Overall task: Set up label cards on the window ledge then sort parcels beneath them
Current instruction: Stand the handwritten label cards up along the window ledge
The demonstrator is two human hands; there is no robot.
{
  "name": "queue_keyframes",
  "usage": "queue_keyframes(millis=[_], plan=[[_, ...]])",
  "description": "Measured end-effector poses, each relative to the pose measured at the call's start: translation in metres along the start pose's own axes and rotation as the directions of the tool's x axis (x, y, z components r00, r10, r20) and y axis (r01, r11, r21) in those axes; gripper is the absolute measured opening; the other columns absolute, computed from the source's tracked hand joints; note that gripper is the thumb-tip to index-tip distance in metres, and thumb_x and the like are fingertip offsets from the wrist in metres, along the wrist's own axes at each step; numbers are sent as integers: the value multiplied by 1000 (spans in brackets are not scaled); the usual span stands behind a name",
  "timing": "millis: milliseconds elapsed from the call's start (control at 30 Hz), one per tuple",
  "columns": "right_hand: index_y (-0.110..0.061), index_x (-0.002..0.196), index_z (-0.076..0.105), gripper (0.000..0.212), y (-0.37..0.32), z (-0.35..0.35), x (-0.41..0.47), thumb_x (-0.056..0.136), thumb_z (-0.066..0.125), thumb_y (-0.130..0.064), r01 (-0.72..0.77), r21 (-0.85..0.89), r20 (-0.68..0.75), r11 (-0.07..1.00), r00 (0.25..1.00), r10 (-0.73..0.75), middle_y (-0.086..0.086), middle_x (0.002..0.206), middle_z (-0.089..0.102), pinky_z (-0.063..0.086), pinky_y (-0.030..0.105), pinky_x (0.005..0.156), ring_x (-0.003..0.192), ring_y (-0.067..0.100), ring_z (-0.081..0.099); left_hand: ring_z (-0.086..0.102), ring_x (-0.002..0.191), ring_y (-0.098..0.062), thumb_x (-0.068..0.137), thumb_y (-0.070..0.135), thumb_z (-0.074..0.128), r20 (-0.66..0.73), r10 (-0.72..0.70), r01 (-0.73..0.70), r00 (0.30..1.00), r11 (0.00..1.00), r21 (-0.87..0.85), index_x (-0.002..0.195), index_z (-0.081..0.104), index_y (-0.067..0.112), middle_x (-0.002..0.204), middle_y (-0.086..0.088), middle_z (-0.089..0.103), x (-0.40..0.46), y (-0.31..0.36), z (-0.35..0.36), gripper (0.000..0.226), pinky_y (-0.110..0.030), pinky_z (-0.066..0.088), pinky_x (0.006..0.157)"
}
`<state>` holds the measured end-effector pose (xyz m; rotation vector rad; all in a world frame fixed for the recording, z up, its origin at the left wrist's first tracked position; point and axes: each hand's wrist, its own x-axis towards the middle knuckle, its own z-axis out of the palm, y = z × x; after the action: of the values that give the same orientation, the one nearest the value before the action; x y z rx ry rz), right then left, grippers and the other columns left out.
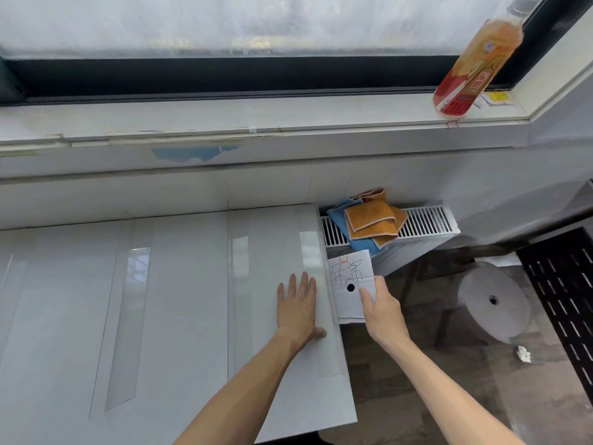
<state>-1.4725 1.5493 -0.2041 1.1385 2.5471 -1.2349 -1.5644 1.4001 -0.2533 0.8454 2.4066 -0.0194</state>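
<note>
From the head view, the right hand (382, 311) pinches a label card (351, 285) just off the right edge of the white worktop (160, 300), while the left hand (298, 308) rests spread flat on that worktop. To place the card well, I'd lift it upright and carry it forward to the window ledge (256, 115). The ledge looks bare left of the bottle (475, 65), leaving free room.

The window ledge (288, 118) above me lies open along most of its length; only a bottle (475, 65) blocks its right end. Cloths (369, 220) cover the radiator (426, 221) beside my table (160, 300).
</note>
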Motion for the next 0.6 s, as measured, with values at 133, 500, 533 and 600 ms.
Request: queue_keyframes(millis=[133, 500, 533, 600], plan=[[-25, 122, 41, 17, -2, -3, 3, 106, 44, -31, 3, -22, -10, 1000, 1000, -3, 3, 133, 58, 57, 20, 64, 98, 13, 62, -12, 151, -36, 79, 63, 70, 0, -4, 4, 1000, 1000, -1, 158, -5, 17, 166, -9, -11, 2, 2, 1, 118, -55, -2, 122], [-25, 118, 42, 17, -36, -28, 0, 105, 43, -35, 113, -40, -215, 993, 969, -119, 4, 125, 53, 56, 21, 59, 96, 17, 60, -4, 153, -33, 87, 64, 60, -88, 2, -1, 996, 1000, 18, 158, 1, 18, 167, -9, -3, -25, -38, -23, 104, -52, 1, 121], [-23, 120, 43, 19, -48, -30, 1, 105, 45, -35, 143, -16, -220, 990, 965, -143, 3, 124, 53, 55, 20, 59, 96, 16, 60, 4, 153, -32, 87, 62, 62, -98, -6, 6, 995, 1000, -6, 158, 3, 17, 166, -10, 4, -28, -43, -35, 103, -51, 6, 122], [-22, 123, 47, 22, -73, -34, 2, 105, 48, -34, 221, 65, -201, 973, 958, -204, -3, 125, 54, 56, 19, 59, 95, 12, 60, 30, 145, -32, 85, 58, 67, -139, -34, 24, 990, 997, -71, 157, 7, 14, 160, -11, 27, -35, -49, -66, 104, -47, 27, 117]])
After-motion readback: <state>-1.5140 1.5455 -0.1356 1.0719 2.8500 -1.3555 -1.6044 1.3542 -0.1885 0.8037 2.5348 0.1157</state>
